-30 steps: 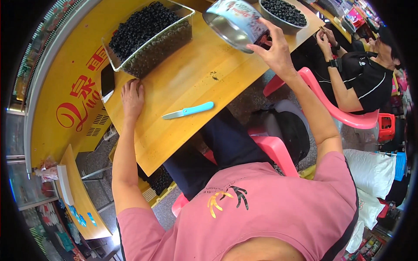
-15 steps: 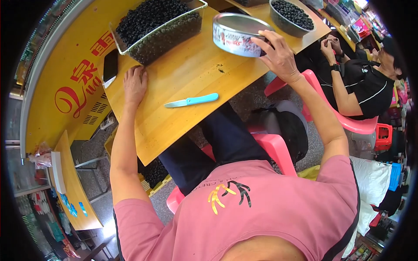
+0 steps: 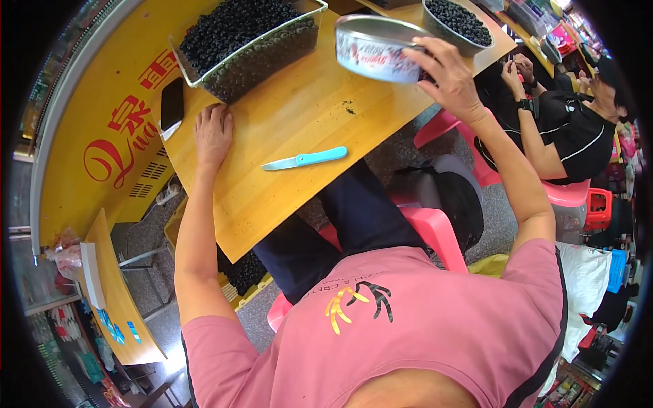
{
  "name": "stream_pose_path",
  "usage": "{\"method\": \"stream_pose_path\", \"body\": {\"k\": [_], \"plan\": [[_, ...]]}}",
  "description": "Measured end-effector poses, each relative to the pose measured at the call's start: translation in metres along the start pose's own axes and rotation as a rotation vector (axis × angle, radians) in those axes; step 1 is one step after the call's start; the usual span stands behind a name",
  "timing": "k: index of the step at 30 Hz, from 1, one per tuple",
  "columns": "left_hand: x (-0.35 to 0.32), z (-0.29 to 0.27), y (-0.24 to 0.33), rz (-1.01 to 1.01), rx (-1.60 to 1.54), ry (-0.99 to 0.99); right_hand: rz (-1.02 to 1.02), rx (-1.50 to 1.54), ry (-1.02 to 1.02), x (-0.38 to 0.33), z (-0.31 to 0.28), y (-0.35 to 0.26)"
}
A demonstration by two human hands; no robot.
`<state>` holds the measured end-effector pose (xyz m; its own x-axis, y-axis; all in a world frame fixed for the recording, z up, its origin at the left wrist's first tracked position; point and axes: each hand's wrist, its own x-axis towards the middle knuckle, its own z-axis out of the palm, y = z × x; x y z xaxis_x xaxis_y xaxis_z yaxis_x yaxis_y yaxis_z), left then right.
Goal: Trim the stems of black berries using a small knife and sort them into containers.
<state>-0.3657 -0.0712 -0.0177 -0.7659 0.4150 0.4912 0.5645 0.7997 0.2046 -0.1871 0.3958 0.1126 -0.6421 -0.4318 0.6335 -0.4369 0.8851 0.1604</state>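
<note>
My right hand point(image 3: 452, 78) grips the right side of a round metal tin point(image 3: 377, 60) with a printed pale side, thumb and fingers closed on its wall. The tin is tilted at the far right part of the wooden table point(image 3: 299, 129); its inside bottom is hidden. My left hand point(image 3: 213, 132) lies flat on the table's left side, fingers stretched out, holding nothing. Just beyond it stands a clear plastic bin point(image 3: 272, 60) heaped with small dark round berries or beads point(image 3: 238, 30). A knife point(image 3: 306, 158) with a light blue handle lies on the table nearer me.
A black phone point(image 3: 172, 103) lies at the table's left edge. Behind the tin, a bowl point(image 3: 459, 42) holds more small dark pieces. Dark crumbs point(image 3: 349, 107) dot the tabletop. To the right, another person point(image 3: 564, 136) sits on a pink chair, hands together.
My right hand has turned and shifted slightly right with the tin, which is tilted differently. My left hand stays on the table. The whole view has shifted a little.
</note>
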Motion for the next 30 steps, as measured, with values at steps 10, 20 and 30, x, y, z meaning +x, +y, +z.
{"method": "stream_pose_path", "body": {"k": [10, 20, 30], "plan": [[-0.001, -0.005, 0.005, 0.007, -0.046, -0.017, 1.041, 0.63, 0.352, -0.044, -0.045, 0.045], [0.001, -0.009, 0.002, 0.044, -0.162, -0.004, 1.702, 1.177, 0.008, -0.125, -0.103, 0.012], [0.006, -0.038, 0.05, 0.394, -0.301, -0.528, 1.598, 1.435, 0.218, -0.2, -0.064, -0.007]]}}
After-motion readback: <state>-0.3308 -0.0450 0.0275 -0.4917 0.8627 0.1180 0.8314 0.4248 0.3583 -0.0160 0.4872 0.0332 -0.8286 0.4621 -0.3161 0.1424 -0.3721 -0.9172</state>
